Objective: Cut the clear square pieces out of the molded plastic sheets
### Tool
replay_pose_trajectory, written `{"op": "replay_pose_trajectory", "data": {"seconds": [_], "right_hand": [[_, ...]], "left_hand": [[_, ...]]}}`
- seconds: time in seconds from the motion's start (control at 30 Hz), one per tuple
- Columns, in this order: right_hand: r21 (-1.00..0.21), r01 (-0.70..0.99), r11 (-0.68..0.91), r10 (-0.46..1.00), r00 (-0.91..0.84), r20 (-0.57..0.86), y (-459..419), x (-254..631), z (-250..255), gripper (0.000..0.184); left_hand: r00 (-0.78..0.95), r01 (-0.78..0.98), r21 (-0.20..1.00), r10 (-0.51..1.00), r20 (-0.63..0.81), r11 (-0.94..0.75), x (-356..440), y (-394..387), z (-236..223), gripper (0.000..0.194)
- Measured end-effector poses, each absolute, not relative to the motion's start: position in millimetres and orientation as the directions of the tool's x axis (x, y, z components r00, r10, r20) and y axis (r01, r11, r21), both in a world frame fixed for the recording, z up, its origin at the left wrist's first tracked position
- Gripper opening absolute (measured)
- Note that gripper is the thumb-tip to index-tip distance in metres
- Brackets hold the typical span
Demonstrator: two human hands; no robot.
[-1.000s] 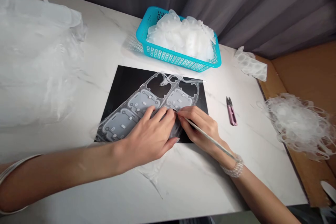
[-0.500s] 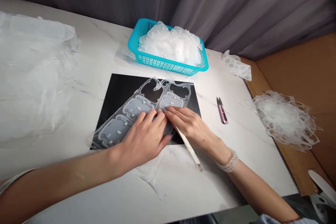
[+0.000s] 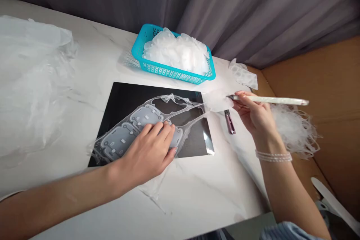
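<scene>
Translucent moulded sheet (image 3: 146, 116) lies slanted across a black mat (image 3: 126, 99) and is pressed down by the left hand (image 3: 147, 150). That hand is held open and flat, with the fingers spread, so the panels beneath it are hidden. Thin film trailing from the sheet's far end runs into a whitish tuft (image 3: 216, 101) just past the mat's edge, near the tip of a white-handled pick (image 3: 270, 100). The pick is gripped between the thumb and fingers of the right hand (image 3: 254, 114), raised over the table (image 3: 197, 195). Whether the tip touches the tuft cannot be made out. Snips (image 3: 230, 122) are seen just below that hand, partly hidden. Ahead of the hands, a blue basket (image 3: 168, 74) is heaped with white trimmings (image 3: 176, 54). A tangled pile (image 3: 295, 131) lies right of the right hand, and a translucent heap (image 3: 30, 82) lies left of the left hand.
</scene>
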State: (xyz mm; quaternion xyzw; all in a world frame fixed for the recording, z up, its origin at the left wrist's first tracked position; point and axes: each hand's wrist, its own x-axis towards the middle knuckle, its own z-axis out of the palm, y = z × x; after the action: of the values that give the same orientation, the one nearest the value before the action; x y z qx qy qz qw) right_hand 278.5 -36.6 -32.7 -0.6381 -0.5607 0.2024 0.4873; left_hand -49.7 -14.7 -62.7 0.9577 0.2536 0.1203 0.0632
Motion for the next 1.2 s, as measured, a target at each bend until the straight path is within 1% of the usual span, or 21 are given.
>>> {"op": "replay_pose_trajectory", "data": {"seconds": [0.03,0.1,0.13,0.17,0.2,0.23,0.27,0.3,0.33,0.37,0.4,0.43,0.5,0.57,0.7,0.83,0.9,0.97,1.03,1.1,1.2], "right_hand": [[-0.856,0.508,0.096,0.924,0.273,0.266,-40,277,-30,0.018],[-0.878,0.47,0.094,0.937,0.255,0.237,-50,258,-24,0.018],[-0.887,0.45,0.101,0.938,0.253,0.236,-56,243,-20,0.019],[-0.892,0.438,0.115,0.937,0.25,0.244,-62,226,-15,0.019],[-0.889,0.437,0.133,0.941,0.225,0.251,-69,209,-9,0.019],[-0.881,0.449,0.152,0.955,0.164,0.249,-75,194,-3,0.019],[-0.867,0.463,0.182,0.972,0.051,0.231,-80,180,4,0.019],[-0.856,0.47,0.213,0.977,-0.082,0.198,-84,170,10,0.018],[-0.853,0.469,0.231,0.969,-0.193,0.156,-86,163,14,0.018],[-0.857,0.461,0.232,0.959,-0.254,0.124,-87,159,17,0.018],[-0.866,0.451,0.215,0.962,-0.251,0.108,-86,158,17,0.019],[-0.876,0.445,0.186,0.976,-0.189,0.111,-82,158,16,0.021],[-0.876,0.468,0.117,0.991,0.004,0.134,-72,163,9,0.024],[-0.839,0.542,0.053,0.987,0.097,0.125,-59,165,0,0.027],[-0.761,0.649,0.003,1.0,-0.011,-0.006,-39,152,-13,0.032],[-0.79,0.613,-0.026,0.996,-0.055,-0.075,-38,131,-22,0.039],[-0.819,0.573,-0.025,0.998,-0.031,-0.052,-41,126,-27,0.041],[-0.81,0.586,0.011,1.0,0.003,0.015,-43,128,-30,0.04],[-0.752,0.658,0.044,0.993,0.052,0.104,-40,138,-33,0.039],[-0.679,0.734,0.033,0.983,0.099,0.155,-33,155,-35,0.039],[-0.623,0.782,-0.017,0.977,0.144,0.155,-22,181,-38,0.039]], "left_hand": [[0.834,0.465,0.274,0.52,0.182,-0.842,-50,-12,-60,0.045],[0.801,0.433,0.527,0.58,0.146,-0.731,-49,-5,-52,0.042],[0.773,0.398,0.68,0.625,0.114,-0.616,-48,-1,-48,0.041],[0.743,0.336,0.829,0.667,0.058,-0.446,-47,4,-44,0.04],[0.723,0.25,0.943,0.69,-0.031,-0.22,-45,8,-41,0.041],[0.721,0.156,0.987,0.678,-0.143,0.043,-43,12,-38,0.045],[0.736,0.077,0.952,0.627,-0.254,0.295,-42,15,-37,0.049],[0.759,0.025,0.87,0.558,-0.337,0.492,-40,17,-37,0.051],[0.777,0.0,0.787,0.495,-0.389,0.618,-39,18,-38,0.05],[0.782,-0.004,0.733,0.459,-0.421,0.68,-39,17,-40,0.046],[0.778,0.002,0.715,0.448,-0.441,0.699,-38,16,-43,0.041],[0.769,0.013,0.721,0.454,-0.45,0.693,-39,14,-45,0.036],[0.757,0.051,0.753,0.467,-0.458,0.656,-40,9,-49,0.031],[0.747,0.099,0.795,0.483,-0.456,0.598,-41,5,-51,0.028],[0.715,0.156,0.883,0.566,-0.41,0.442,-41,-2,-53,0.029],[0.698,0.127,0.911,0.618,-0.362,0.392,-42,-6,-51,0.031],[0.673,0.131,0.914,0.643,-0.366,0.383,-42,-5,-49,0.036],[0.631,0.132,0.915,0.679,-0.375,0.382,-43,-2,-46,0.041],[0.569,0.111,0.904,0.72,-0.398,0.412,-44,4,-43,0.044],[0.507,0.059,0.888,0.752,-0.42,0.456,-47,10,-40,0.047],[0.46,-0.061,0.88,0.796,-0.394,0.471,-55,18,-40,0.045]]}}
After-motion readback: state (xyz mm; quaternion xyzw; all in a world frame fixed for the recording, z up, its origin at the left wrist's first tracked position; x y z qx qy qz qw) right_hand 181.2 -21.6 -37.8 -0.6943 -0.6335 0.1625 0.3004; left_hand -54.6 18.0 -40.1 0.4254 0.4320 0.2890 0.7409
